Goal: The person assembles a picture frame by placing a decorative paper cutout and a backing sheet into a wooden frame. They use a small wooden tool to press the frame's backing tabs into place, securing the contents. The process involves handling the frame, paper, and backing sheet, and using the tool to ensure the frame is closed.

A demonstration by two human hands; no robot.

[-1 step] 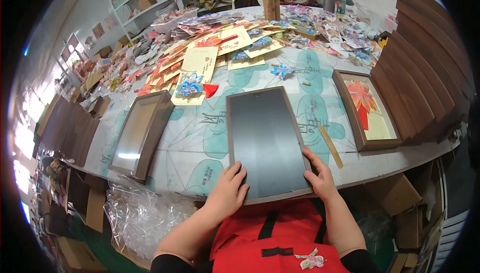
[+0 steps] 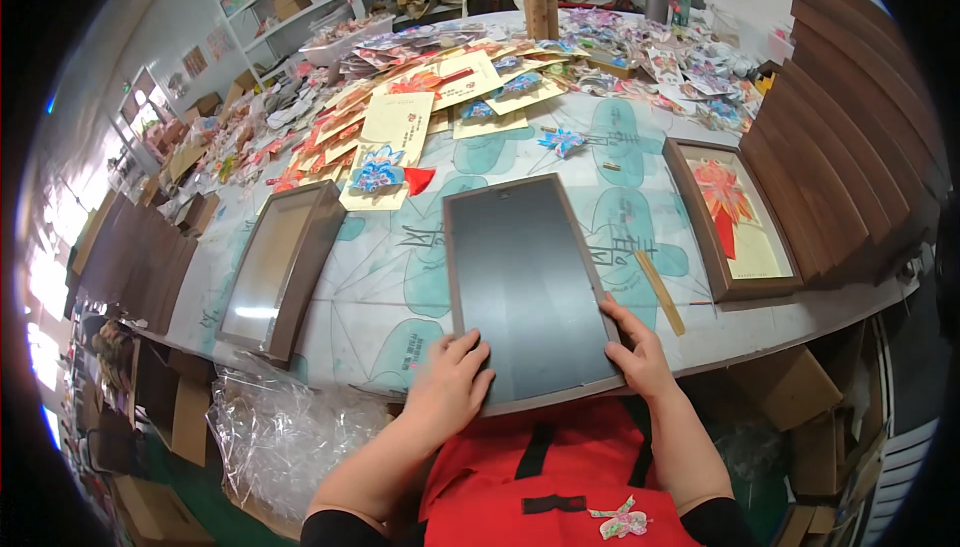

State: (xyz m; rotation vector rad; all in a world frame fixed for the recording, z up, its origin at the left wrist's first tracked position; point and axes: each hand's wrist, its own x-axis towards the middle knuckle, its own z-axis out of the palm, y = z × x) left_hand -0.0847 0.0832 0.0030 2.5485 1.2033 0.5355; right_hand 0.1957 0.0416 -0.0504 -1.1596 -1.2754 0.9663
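Observation:
A brown picture frame point(image 2: 527, 292) with a dark grey backing board lies face down at the table's near edge, right in front of me. My left hand point(image 2: 448, 384) holds its near left edge, fingers bent over the rim. On the opposite side, my right hand point(image 2: 637, 350) grips the near right edge, thumb over the rim and fingers along the side. To the left stands a deep brown frame point(image 2: 300, 292) with a clear front. At the right, another deep frame point(image 2: 741, 290) holds a red paper flower with a tassel on a cream card.
Cream cards point(image 2: 400, 119) with paper flowers heap beyond the frame. A loose blue paper flower point(image 2: 562, 142) and a flat wooden strip point(image 2: 661, 292) lie nearby. Brown frames or boards point(image 2: 860, 167) stack at the far right; crumpled clear plastic point(image 2: 290, 437) sits below the table's left side.
The grey-backed frame has shifted slightly left, its far end most, turning a little. My right hand has moved slightly left with its edge. My left hand looks slightly blurred.

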